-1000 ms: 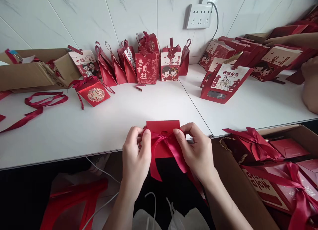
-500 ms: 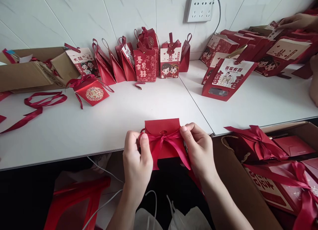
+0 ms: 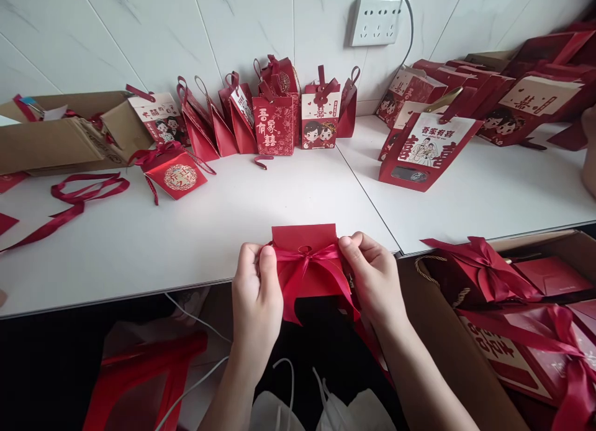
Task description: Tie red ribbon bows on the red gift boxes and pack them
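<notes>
A small red gift box [image 3: 303, 235] with a flap top is at the front edge of the white table [image 3: 223, 232]. Across its front runs a crimson ribbon [image 3: 292, 282] tied in a bow, its two tails hanging down. My left hand [image 3: 258, 288] pinches the bow's left loop beside the box, thumb on top. On the other side my right hand [image 3: 377, 282] pinches the right loop between thumb and curled fingers. Both fists partly cover the box's sides.
Red gift boxes [image 3: 274, 127] line the wall, with a tilted red box [image 3: 179, 173] before them. Loose ribbon [image 3: 84, 198] and a cardboard box [image 3: 51, 139] lie left. A carton [image 3: 465, 369] of ribboned boxes stands right. Below is a red stool [image 3: 139, 362].
Both hands still hold the bow, its loops drawn slightly outward and its tails shifted a little. At the far right, another person's hand has left the stacked boxes.
</notes>
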A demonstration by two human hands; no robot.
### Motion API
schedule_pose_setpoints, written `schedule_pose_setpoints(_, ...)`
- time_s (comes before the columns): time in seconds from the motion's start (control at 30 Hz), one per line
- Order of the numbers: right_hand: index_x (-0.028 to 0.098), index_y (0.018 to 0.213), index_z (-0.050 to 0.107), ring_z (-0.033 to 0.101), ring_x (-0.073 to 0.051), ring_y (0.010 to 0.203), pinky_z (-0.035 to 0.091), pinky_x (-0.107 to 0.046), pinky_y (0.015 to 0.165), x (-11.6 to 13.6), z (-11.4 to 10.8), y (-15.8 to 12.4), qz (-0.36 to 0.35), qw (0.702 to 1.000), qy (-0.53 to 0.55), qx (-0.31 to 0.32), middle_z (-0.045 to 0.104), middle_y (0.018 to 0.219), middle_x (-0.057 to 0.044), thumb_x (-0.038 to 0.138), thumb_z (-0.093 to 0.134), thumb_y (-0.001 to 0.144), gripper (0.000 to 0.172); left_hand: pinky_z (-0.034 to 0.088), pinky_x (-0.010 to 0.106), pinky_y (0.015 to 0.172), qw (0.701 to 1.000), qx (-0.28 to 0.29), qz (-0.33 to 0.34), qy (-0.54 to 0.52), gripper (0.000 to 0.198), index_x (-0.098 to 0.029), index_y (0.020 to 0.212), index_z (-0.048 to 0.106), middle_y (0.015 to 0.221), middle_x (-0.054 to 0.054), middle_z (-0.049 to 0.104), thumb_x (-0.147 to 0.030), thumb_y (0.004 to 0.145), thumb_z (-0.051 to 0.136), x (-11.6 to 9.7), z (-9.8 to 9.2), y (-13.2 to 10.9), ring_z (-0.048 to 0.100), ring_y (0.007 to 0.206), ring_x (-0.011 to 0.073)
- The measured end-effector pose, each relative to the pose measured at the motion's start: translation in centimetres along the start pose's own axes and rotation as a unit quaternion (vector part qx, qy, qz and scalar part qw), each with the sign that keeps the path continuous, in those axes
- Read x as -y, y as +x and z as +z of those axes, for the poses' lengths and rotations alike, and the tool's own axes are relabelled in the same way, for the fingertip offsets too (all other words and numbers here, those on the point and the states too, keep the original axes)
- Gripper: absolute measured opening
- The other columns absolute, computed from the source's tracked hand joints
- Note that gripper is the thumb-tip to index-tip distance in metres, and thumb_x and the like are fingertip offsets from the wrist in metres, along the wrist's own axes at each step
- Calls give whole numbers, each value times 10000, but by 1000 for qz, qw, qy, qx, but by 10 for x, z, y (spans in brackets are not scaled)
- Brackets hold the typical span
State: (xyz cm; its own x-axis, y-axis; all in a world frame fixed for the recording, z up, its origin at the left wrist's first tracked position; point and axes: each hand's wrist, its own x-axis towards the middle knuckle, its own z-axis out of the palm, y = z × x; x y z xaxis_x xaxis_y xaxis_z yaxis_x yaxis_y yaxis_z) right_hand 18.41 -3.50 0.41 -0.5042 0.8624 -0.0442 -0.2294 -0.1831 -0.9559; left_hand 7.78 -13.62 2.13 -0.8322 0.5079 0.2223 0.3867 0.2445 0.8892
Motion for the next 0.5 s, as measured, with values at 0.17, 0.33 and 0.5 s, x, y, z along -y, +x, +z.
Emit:
schedule_pose_setpoints(0.17, 174, 616, 509, 355, -59, 466, 311, -176, 443, 1, -1, 0, -31, 999, -34, -12, 454, 537, 57, 455, 685, 796, 377, 290, 168, 433, 994, 46, -38, -90, 308, -206, 648, 392, 547, -63, 309, -369, 902, 454, 2, -2, -1, 303, 473, 79)
schedule_pose_setpoints(0.33, 216, 802, 535, 445, -73, 514, 401, -182, 489, -1, -10, 2, -42, 999, -10, 17, 505, 646, 50, 448, 669, 821, 269, 284, 174, 445, 985, 73, -70, -142, 318, -197, 635, 396, 557, -59, 301, -374, 882, 491, 9, -2, 2, 287, 496, 79)
schedule_pose_setpoints(0.5, 297, 1330, 399, 422, -313, 1286, 456, -452, 993, 0, -37, 0, -192, 945, -213, 158, 351, 1435, -110, 695, 745, 554, 938, 278, 189, 468, 972, 117, -82, -186, 311, -187, 630, 411, 562, -53, 316, -353, 869, 520, 15, -4, 7, 295, 520, 80)
